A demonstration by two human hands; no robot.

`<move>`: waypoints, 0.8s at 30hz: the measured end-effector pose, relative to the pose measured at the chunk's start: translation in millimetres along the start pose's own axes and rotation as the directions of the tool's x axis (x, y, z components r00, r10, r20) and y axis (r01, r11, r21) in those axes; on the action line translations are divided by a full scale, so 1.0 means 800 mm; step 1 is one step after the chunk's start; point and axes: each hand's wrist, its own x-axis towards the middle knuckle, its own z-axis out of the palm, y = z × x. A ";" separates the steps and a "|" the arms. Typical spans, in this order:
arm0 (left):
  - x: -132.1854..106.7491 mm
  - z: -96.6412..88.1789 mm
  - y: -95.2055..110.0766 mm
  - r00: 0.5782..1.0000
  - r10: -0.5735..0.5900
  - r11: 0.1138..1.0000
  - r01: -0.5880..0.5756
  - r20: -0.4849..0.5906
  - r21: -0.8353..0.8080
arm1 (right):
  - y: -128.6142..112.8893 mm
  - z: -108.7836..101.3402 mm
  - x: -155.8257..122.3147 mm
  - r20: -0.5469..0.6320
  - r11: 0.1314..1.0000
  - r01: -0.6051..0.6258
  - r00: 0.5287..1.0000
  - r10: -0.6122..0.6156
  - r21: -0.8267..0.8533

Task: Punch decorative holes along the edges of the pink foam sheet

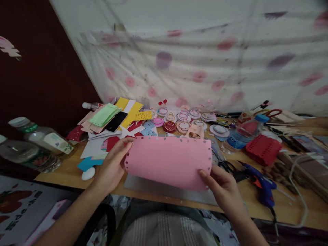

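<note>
A pink sheet of paper or thin foam [167,160], with small star-shaped holes along its edges, is held up above the front of the table. It curves along its length. My left hand [115,164] grips its left end, fingers partly hidden behind it. At the lower right corner my right hand [221,182] pinches the sheet, thumb on the front and fingers behind. Beneath it lies a grey mat [146,184]. Scissors [227,166] rest just beyond my right hand, beside a blue hot glue gun [262,184].
Plastic bottles [48,136] stand at the left, and a water bottle [242,135] leans at the right. Coloured paper pieces [105,114], a black phone [116,122] and round decorated discs [183,116] cover the back. A red punched piece [263,149] and a white cable [304,205] lie right.
</note>
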 end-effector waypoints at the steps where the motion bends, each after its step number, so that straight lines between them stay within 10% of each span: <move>1: -0.005 -0.001 -0.008 1.000 0.016 1.000 -0.016 0.009 0.018 | 0.002 -0.004 -0.007 -0.021 0.999 -0.048 0.999 0.048 -0.010; 9: -0.054 -0.002 -0.036 0.981 0.174 0.982 -0.179 0.086 0.062 | 0.023 -0.024 -0.050 -0.161 0.972 -0.235 0.959 0.233 0.007; 15: -0.061 -0.016 -0.033 0.920 0.284 0.845 -0.373 0.269 0.384 | 0.005 -0.012 -0.077 -0.287 0.957 -0.284 0.924 0.255 -0.064; 24: -0.070 -0.018 -0.039 0.982 0.144 0.839 -0.185 0.120 0.512 | 0.024 -0.048 -0.056 -0.126 0.944 -0.291 0.954 0.273 -0.157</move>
